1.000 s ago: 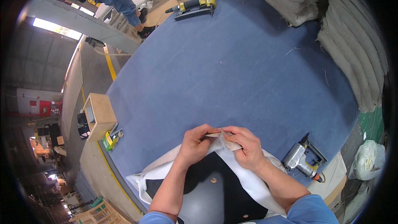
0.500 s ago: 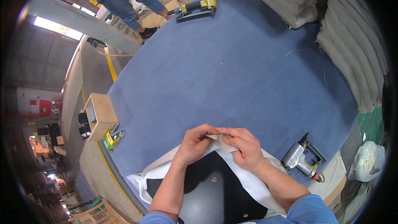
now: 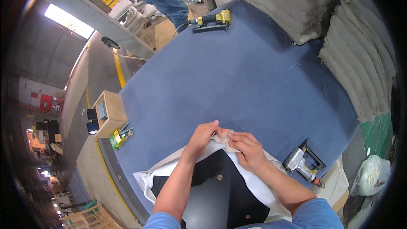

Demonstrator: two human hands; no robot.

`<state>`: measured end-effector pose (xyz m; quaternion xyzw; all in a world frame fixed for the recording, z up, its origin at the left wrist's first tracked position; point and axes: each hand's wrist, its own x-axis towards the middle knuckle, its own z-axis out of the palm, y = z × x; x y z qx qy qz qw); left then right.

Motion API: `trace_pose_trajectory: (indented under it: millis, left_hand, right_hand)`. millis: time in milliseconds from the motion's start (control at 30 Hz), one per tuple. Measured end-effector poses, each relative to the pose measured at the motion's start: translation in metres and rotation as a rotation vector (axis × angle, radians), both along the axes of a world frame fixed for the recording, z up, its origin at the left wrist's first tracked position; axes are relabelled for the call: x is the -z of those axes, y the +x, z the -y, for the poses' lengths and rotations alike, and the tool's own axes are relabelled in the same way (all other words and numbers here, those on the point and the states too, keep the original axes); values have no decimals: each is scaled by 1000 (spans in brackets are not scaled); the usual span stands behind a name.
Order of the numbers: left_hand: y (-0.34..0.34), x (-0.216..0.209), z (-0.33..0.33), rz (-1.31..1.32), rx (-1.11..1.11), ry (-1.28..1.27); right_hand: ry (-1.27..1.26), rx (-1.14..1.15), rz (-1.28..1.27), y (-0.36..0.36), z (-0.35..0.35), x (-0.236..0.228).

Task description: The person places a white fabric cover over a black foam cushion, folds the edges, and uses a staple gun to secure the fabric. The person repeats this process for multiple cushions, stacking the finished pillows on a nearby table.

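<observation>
A black panel (image 3: 203,201) with small round holes lies face up at the near edge of the blue-covered table (image 3: 186,93). White padding (image 3: 248,179) and beige fabric (image 3: 231,147) wrap around its rim. At the panel's far corner, my left hand (image 3: 202,139) is closed on the fabric edge, with thumb and fingers bunched. Just right of it, my right hand (image 3: 249,150) pinches the same fabric, fingers bent over the fold. The fingertips of the two hands almost meet, and they partly hide the gathered corner.
A silver staple gun (image 3: 298,161) lies right of the panel; a yellow-black one (image 3: 216,20) rests at the far edge. A wooden box (image 3: 113,116) and small green-yellow box (image 3: 117,139) stand at left. Folded grey fabric (image 3: 288,4) is piled far right. A person in jeans (image 3: 163,2) stands beyond the table.
The fabric at the corner is gathered differently, and my left fingers have lifted and curled. The view has shifted slightly. Less of the other person's upper body shows.
</observation>
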<state>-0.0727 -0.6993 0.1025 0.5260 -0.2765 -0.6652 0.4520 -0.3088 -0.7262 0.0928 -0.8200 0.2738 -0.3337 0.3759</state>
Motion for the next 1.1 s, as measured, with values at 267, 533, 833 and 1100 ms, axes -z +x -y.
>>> trace_pose_trajectory:
  millis: [267, 533, 833, 1100]
  left_hand:
    - [-13, -11, 12, 155, 135, 96]
    - [-11, -13, 17, 198, 316, 57]
    - [-16, -7, 19, 201, 341, 5]
    - [-4, 0, 10, 231, 377, -7]
  right_hand:
    - [-98, 48, -42, -1, -8, -5]
    - [-160, 125, -51, 4, -17, -7]
    - [-72, 68, -79, -29, -31, -32]
    - [50, 496, -727, -213, -82, -57]
